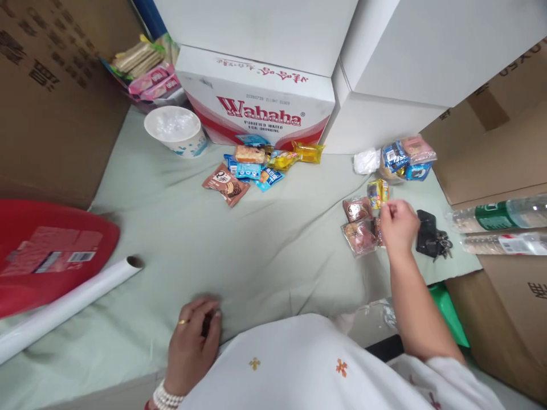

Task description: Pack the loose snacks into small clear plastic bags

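Observation:
My right hand point(399, 225) is closed in a pinch at the lower edge of a small yellow snack packet point(378, 192). Just left of it lie a brown snack packet point(357, 209) and a clear-wrapped snack point(359, 237). Another brown packet point(378, 230) is partly covered by this hand. My left hand point(194, 340) rests near the front edge of the cloth-covered table point(239, 245), fingers curled in toward the thumb. A dark patch shows inside that curl; whether it is an object or shadow is unclear.
A pile of wrapped snacks point(256, 165) lies before the Wahaha carton point(265, 108). Nearby stands a paper cup point(175, 134). More snacks point(405, 159) sit behind my right hand, with keys point(442, 245) beside it. Plastic bottles point(499, 216) lie far right; a white roll point(68, 307) lies left.

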The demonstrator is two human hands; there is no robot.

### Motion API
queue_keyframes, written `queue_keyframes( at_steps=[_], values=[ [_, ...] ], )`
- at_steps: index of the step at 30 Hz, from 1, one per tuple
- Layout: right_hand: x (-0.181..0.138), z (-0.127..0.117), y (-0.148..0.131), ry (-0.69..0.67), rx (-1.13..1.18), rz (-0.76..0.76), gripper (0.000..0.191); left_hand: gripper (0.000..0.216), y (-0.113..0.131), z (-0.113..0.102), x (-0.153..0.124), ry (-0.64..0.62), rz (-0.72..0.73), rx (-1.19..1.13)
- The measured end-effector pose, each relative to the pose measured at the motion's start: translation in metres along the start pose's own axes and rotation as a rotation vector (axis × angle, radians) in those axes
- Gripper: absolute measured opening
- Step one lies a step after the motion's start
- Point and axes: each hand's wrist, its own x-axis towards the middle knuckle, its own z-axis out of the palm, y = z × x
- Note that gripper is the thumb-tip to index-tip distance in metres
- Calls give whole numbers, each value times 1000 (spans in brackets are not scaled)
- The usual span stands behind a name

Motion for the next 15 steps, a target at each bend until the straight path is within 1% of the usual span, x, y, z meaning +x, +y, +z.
queue_keyframes(
  at_steps=[2, 4, 6, 7, 10, 11, 13, 15],
  values=[
    [53, 27, -9, 12, -14, -14, 15, 13, -2, 5, -6, 4, 44, 2],
    [97, 53, -19, -18, -39, 28, 24, 15, -4, 8, -8, 15, 64, -23],
    [127, 74, -27, -44, -60, 60, 37, 16, -5, 10, -8, 29, 53, -47],
    [137, 81, -31, -57, -65, 71, 36, 16, -6, 11, -8, 37, 44, -57],
    [149, 86, -38, -93, -34, 106, 15, 15, -8, 10, -11, 61, 9, -90],
    [149, 84, -40, -94, 11, 118, 15, 15, -8, 10, -12, 67, -1, -104],
    [142, 74, -43, -82, 141, 131, 13, 14, -6, 7, -12, 70, -26, -139],
    [123, 62, -46, -70, 255, 126, 9, 13, -2, 4, -8, 67, -79, -195]
  ],
)
